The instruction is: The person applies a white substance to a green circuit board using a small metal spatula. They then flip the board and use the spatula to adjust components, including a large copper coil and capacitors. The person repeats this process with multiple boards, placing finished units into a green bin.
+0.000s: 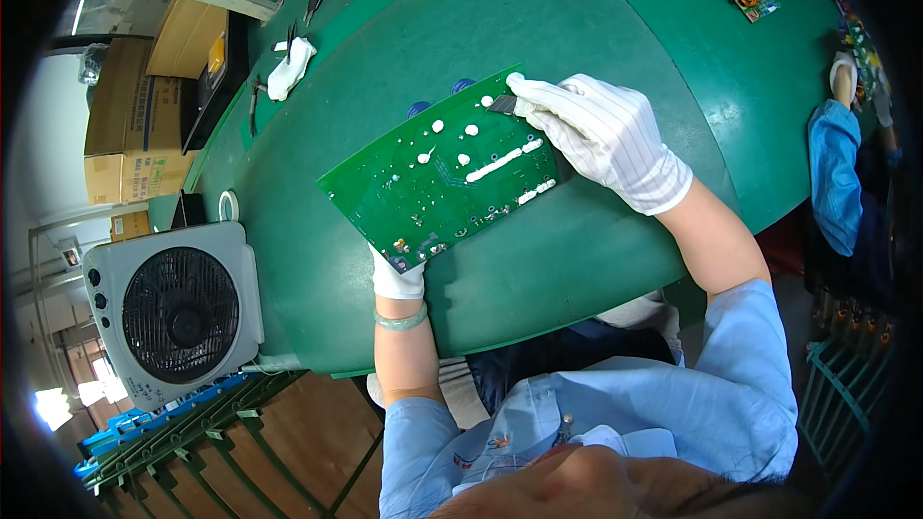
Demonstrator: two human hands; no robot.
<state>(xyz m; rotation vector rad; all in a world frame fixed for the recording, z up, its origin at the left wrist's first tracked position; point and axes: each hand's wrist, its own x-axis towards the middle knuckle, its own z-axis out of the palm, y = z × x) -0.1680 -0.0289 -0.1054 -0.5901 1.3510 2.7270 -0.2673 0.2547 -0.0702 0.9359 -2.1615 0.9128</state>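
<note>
The printed circuit board (442, 171) is held above the green tabletop (577, 274), to the right of the grey box fan (183, 317), with its soldered underside turned up, seemingly so that this face lies open to the eyes and to the tool. The white-gloved left hand (395, 277), on the side toward the box fan, is at the board's near corner, mostly behind it, and probably bears the weight from beneath; its fingers are hidden, so whether they pinch or spread cannot be told. The gloved right hand (601, 133), on the side away from the box fan, has thumb and fingers drawn together, pinching a dark flat tool (502, 105) over the far corner; whether its tip touches the board is unclear. Holding the board from the opposite corner likely leaves that area unobstructed and lets the left hand steady it. The board is a bright green, roughly rectangular panel, slanted in the grip, dotted with round white blobs (437, 126) and crossed by a long white bead (505, 161), perhaps sealant. Silvery solder points cluster toward its near edge, and blue rounded components (418, 109) peek out behind the far edge, suggesting that the bulky parts hang underneath.
</note>
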